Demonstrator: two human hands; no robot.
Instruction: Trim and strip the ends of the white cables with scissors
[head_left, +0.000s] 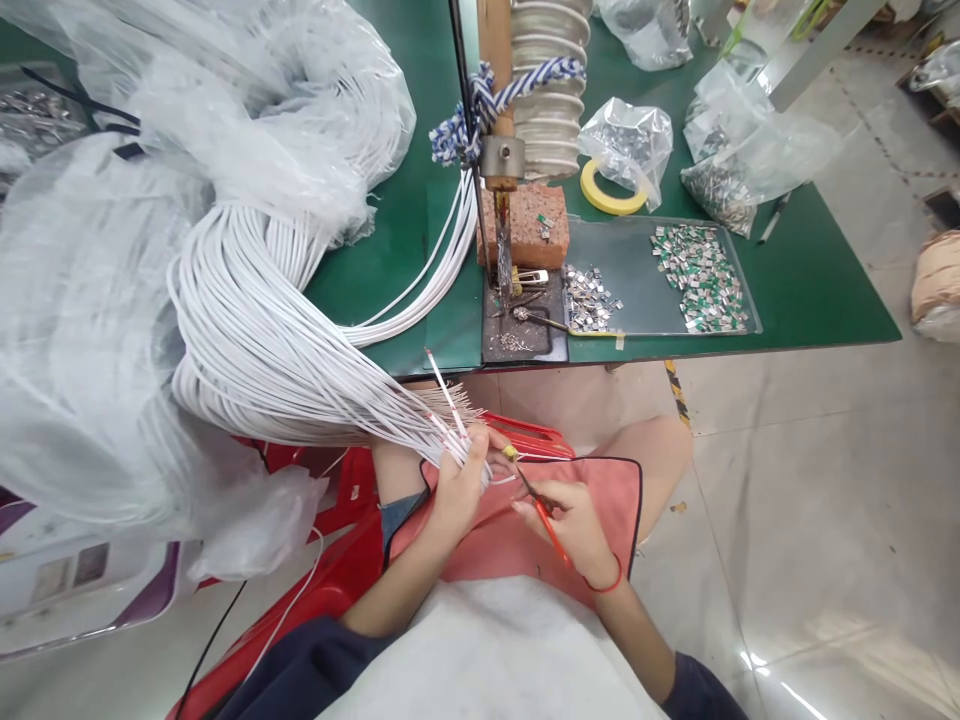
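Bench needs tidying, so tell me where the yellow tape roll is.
In the head view, the yellow tape roll lies just right of the brick, by a clear bag.

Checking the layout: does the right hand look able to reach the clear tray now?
Probably yes: nothing visible blocks the way to the tray, though the right hand holds a red-handled tool.

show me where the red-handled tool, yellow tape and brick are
Red-handled tool (553, 535): head view, on the handle
Yellow tape (611, 206): head view, near side of the ring
Brick (529, 238): head view, on its rough surface
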